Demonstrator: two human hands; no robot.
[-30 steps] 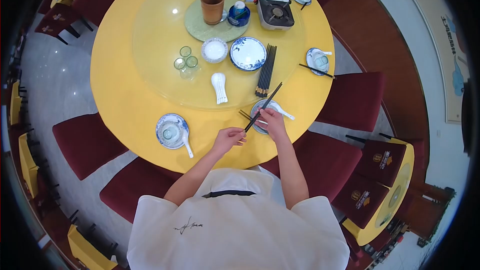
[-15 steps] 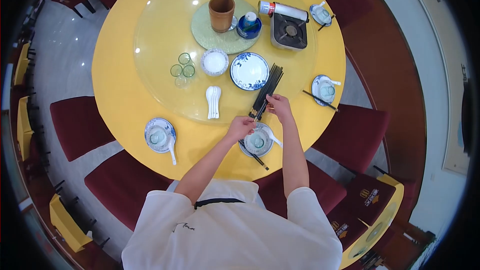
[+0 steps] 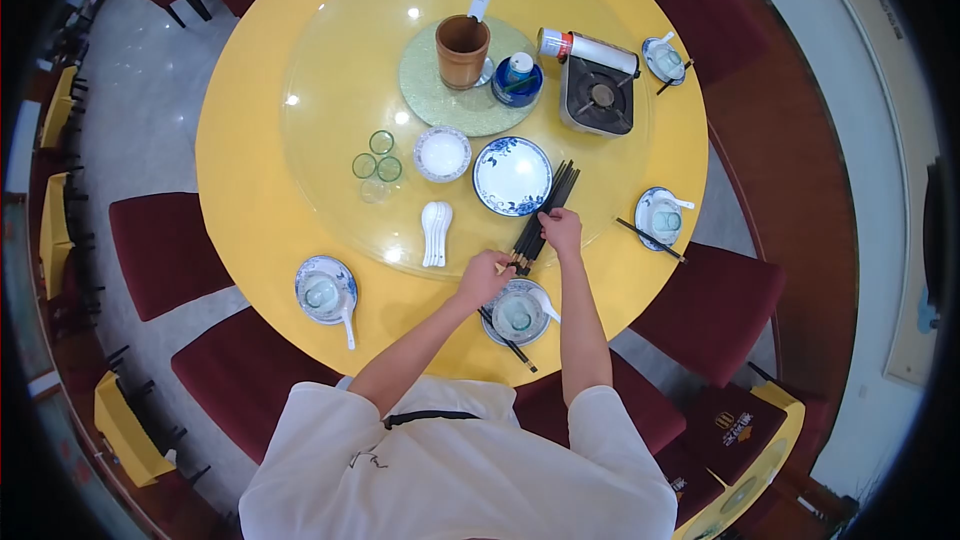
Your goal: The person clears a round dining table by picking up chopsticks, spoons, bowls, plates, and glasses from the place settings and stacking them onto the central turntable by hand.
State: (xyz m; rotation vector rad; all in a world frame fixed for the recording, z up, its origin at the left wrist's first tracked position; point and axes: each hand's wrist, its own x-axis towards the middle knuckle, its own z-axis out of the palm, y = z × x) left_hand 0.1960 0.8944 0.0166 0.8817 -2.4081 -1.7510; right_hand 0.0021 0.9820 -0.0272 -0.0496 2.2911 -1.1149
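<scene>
A bundle of black chopsticks (image 3: 560, 190) with gold-banded ends lies slanted on the glass turntable. My left hand (image 3: 485, 278) is closed in a pinch at the near ends of the chopsticks. Along the right side of the bundle, my right hand (image 3: 562, 230) has its fingers closed on the sticks. Just below the hands is a place setting: a plate with a bowl and a glass (image 3: 518, 314), a white spoon (image 3: 545, 304) and a pair of chopsticks (image 3: 517, 351). Stacked blue-patterned plates (image 3: 512, 177) stand beyond the bundle's left side.
The turntable (image 3: 330, 140) also carries stacked bowls (image 3: 442, 155), white spoons (image 3: 435, 235), green-rimmed glasses (image 3: 380, 165), a brown pot (image 3: 462, 52) and a portable gas stove (image 3: 598, 98). Other settings (image 3: 325, 290) line the yellow table's edge. Dark red chairs (image 3: 165, 250) surround it.
The view has shifted, so the table sits lower in the picture. Both hands stay at the chopstick bundle, having moved slightly away from me over the table.
</scene>
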